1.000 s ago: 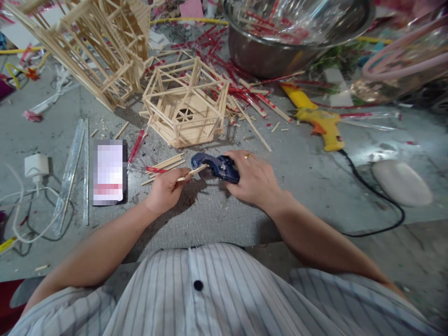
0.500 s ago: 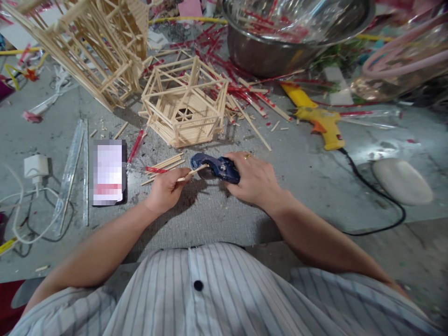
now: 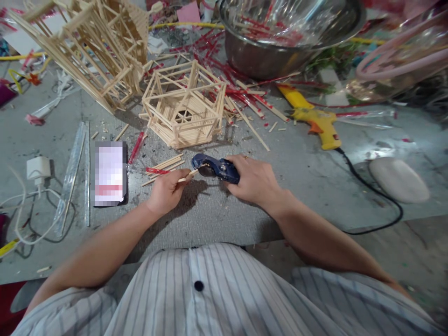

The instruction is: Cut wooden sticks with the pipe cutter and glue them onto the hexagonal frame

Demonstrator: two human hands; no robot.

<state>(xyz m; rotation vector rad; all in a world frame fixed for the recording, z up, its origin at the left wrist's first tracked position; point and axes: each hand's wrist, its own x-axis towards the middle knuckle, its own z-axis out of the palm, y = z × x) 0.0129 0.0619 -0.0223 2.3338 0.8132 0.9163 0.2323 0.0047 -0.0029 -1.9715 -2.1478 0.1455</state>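
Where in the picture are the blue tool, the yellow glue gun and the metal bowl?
Blue tool [image 3: 221, 168]: head view, on its body by the pivot.
Yellow glue gun [image 3: 320, 119]: head view, on its body.
Metal bowl [image 3: 261, 58]: head view, on its outer wall.

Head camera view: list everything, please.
Hinged cutter: one, dark blue, centre
Thin wooden stick: one, pale, meeting cutter
Loose wooden sticks: several, pale, centre left
Hexagonal stick frame: one, pale, upper centre
Tall stick lattice: one, pale, upper left
Round metal bowl: one, silver, upper right
Plastic wrappers: many, red, mostly near bowl
Pistol-shaped glue gun: one, yellow, right
Oval object: one, whitish, far right
Rectangular phone: one, pale screen, left
Cube charger: one, white, far left
Table: one, grey, beneath
Small clutter: uncountable, mixed, back
Left hand: one, pinching stick
Right hand: one, gripping cutter
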